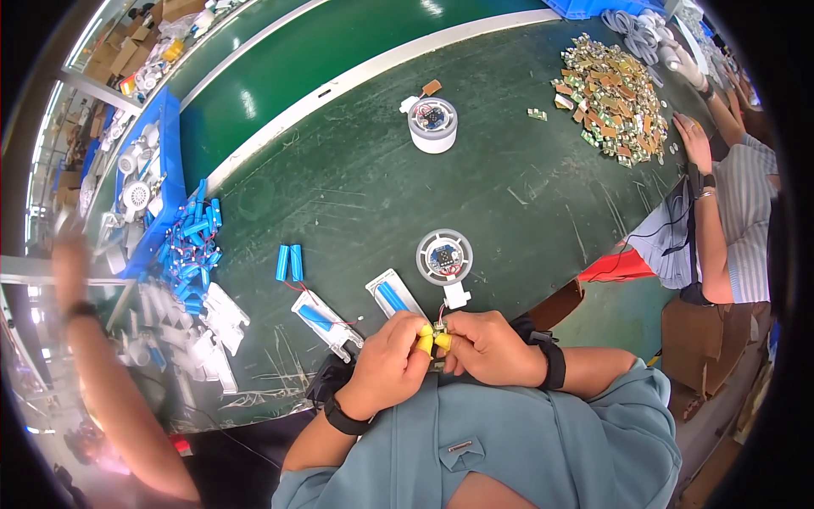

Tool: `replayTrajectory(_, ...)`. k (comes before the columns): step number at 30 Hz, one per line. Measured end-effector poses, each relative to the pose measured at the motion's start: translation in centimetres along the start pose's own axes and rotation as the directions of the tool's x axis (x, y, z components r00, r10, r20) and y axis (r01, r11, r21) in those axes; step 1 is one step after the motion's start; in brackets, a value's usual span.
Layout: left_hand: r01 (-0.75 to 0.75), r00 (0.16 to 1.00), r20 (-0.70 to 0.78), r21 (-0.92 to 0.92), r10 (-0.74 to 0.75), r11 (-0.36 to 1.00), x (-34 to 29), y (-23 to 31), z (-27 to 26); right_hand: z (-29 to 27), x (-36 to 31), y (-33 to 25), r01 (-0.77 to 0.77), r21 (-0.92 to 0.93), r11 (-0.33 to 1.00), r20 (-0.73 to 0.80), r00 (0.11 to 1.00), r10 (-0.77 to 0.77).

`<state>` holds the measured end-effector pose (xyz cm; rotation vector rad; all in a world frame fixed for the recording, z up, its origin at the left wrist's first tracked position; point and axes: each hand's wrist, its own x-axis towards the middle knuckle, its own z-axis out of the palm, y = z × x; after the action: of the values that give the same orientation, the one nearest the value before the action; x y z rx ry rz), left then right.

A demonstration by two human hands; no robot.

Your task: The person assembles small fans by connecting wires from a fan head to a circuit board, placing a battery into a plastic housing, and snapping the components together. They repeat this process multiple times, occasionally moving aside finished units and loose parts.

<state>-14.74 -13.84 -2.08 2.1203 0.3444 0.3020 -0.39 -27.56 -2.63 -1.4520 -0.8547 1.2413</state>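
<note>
My left hand [388, 360] and my right hand [496, 348] meet at the table's near edge, fingertips pinched together. Yellow finger covers sit on several fingertips. Between them is a small circuit board [438, 329], mostly hidden by the fingers; which part each hand grips is hard to see. Thin wires run from it toward a white-and-grey round housing [444, 257] with a blue circuit board inside and a white bracket [456, 295]. To the left of my hands lie two white handle shells, one [393, 295] near my left hand and another [327, 325] further left, each holding a blue battery.
A second round housing [433, 136] stands further back. Two blue batteries [289, 263] lie left, near a battery pile [197, 237], white shells [216, 335] and a blue bin [170, 161]. Small circuit boards [612, 97] are heaped at far right. Co-workers' arms [119, 399] flank both sides.
</note>
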Motion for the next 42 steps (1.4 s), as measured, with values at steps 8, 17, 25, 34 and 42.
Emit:
replayTrajectory(8,0.065,0.992,0.110,0.009,-0.065,0.998,0.5,0.1,-1.0,0.1,-0.1,-0.1,0.015,0.022,1.000,-0.016,1.000,-0.015)
replayTrajectory(17,0.011,0.981,0.191,0.031,-0.016,0.999,0.4,0.3,-2.0,-1.6,-0.3,-0.3,-0.342,0.435,0.833,0.281,0.930,0.235)
replayTrajectory(25,0.015,0.980,0.197,0.042,-0.023,0.999,0.3,0.7,-2.0,-1.8,0.1,-0.4,-0.404,0.455,0.794,0.327,0.905,0.273)
replayTrajectory(34,-0.012,0.972,0.237,0.068,-0.004,0.998,0.7,0.8,-2.2,-1.6,0.3,-0.6,-0.413,0.395,0.821,0.307,0.901,0.305)
replayTrajectory(42,-0.012,0.969,0.249,0.058,-0.003,0.998,0.7,0.5,-2.2,-1.8,0.0,0.0,-0.362,0.423,0.830,0.315,0.918,0.240)
